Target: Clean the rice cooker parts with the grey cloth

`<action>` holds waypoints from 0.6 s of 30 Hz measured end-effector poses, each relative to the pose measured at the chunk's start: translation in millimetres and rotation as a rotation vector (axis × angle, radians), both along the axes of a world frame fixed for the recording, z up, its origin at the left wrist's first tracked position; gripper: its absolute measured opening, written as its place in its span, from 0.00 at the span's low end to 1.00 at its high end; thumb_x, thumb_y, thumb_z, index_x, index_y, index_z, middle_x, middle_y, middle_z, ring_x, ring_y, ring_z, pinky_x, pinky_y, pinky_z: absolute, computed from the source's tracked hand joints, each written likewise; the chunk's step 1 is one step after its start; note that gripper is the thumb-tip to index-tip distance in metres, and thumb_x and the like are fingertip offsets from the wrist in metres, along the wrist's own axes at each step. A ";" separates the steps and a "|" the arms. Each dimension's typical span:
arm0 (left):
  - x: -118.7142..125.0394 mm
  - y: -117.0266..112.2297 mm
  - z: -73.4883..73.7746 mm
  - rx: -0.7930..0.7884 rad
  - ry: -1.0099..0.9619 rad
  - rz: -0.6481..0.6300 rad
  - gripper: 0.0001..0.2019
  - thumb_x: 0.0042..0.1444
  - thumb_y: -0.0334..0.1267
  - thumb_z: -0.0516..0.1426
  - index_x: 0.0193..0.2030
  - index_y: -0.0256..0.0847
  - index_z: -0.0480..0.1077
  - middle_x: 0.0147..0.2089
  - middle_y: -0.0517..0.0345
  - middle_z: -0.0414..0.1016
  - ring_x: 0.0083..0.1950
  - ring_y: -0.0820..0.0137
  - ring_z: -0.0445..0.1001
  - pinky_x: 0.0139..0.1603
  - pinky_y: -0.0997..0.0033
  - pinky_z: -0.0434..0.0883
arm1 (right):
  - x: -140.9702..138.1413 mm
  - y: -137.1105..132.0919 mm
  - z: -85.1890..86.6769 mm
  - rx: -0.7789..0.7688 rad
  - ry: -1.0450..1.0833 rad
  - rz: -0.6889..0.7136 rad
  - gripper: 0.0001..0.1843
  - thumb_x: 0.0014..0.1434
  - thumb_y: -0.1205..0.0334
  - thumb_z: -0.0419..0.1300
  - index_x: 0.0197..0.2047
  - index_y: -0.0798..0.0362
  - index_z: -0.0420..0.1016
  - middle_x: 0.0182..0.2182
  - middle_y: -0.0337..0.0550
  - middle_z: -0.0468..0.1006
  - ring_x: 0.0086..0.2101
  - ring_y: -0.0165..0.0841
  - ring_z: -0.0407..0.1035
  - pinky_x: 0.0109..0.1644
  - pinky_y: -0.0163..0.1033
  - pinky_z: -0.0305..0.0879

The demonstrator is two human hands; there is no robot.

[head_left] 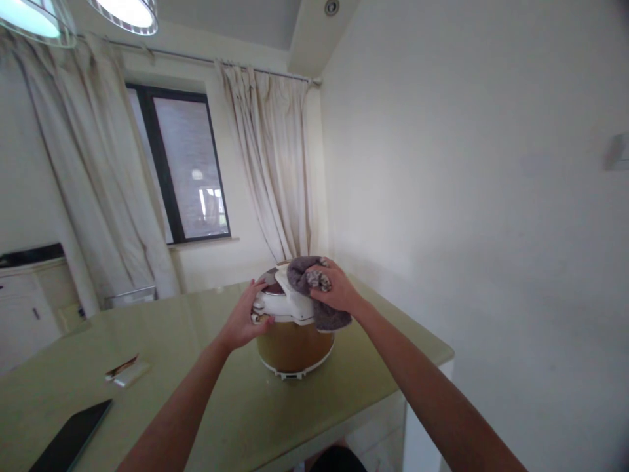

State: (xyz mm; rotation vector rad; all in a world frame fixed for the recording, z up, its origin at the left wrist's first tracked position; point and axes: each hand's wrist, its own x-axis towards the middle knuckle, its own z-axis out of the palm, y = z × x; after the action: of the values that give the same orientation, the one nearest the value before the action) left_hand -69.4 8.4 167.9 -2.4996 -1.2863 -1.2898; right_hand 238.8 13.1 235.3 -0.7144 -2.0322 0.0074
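Observation:
A rice cooker (pixel 293 344) with a golden-brown body and a white lid stands on the pale green table (pixel 206 367), near its right end. My left hand (pixel 246 318) grips the left side of the lid, fingers wrapped over its edge. My right hand (pixel 334 288) presses a grey cloth (pixel 314 288) onto the top right of the lid; the cloth drapes down over the cooker's right side.
A dark tablet (pixel 71 436) lies at the table's near left corner, with a small white remote-like object (pixel 128 372) beyond it. A white wall runs along the right. Curtains (pixel 278 170) and a window (pixel 184 170) are behind the table, and a white cabinet (pixel 29 308) stands at far left.

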 end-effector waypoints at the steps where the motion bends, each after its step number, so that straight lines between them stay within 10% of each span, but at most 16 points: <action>1: -3.8 1.7 0.3 -0.008 0.001 -0.017 0.39 0.57 0.56 0.61 0.72 0.41 0.60 0.78 0.38 0.59 0.81 0.45 0.50 0.78 0.38 0.54 | 9.3 8.1 -10.7 -0.076 0.142 -0.067 0.16 0.56 0.64 0.65 0.50 0.52 0.80 0.49 0.47 0.81 0.53 0.44 0.72 0.64 0.53 0.65; 6: -22.9 8.2 7.3 -0.040 0.063 -0.040 0.41 0.59 0.59 0.60 0.73 0.40 0.60 0.78 0.38 0.59 0.80 0.47 0.54 0.78 0.41 0.55 | 11.1 31.1 -37.9 -0.271 0.475 -0.335 0.11 0.59 0.60 0.60 0.45 0.52 0.77 0.46 0.52 0.81 0.48 0.48 0.74 0.57 0.57 0.70; 13: -40.9 5.7 9.7 -0.089 0.053 0.016 0.41 0.61 0.61 0.59 0.76 0.42 0.59 0.78 0.40 0.59 0.78 0.49 0.60 0.77 0.43 0.58 | -46.1 -20.3 -10.6 0.027 0.048 -0.198 0.23 0.52 0.53 0.72 0.52 0.44 0.80 0.51 0.48 0.73 0.52 0.46 0.68 0.60 0.51 0.67; 18: -50.1 2.8 10.6 -0.156 0.031 0.049 0.42 0.60 0.65 0.59 0.75 0.43 0.61 0.78 0.42 0.59 0.78 0.53 0.61 0.77 0.47 0.61 | -20.8 22.2 -1.4 -0.067 0.018 -0.209 0.21 0.54 0.54 0.71 0.51 0.48 0.81 0.49 0.47 0.76 0.50 0.43 0.70 0.60 0.47 0.65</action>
State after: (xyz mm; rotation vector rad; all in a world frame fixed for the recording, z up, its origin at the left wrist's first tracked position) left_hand -119.4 11.2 178.5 -2.5596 -1.4863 -1.1788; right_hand 218.0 35.3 233.9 -0.9630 -1.9391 -0.0393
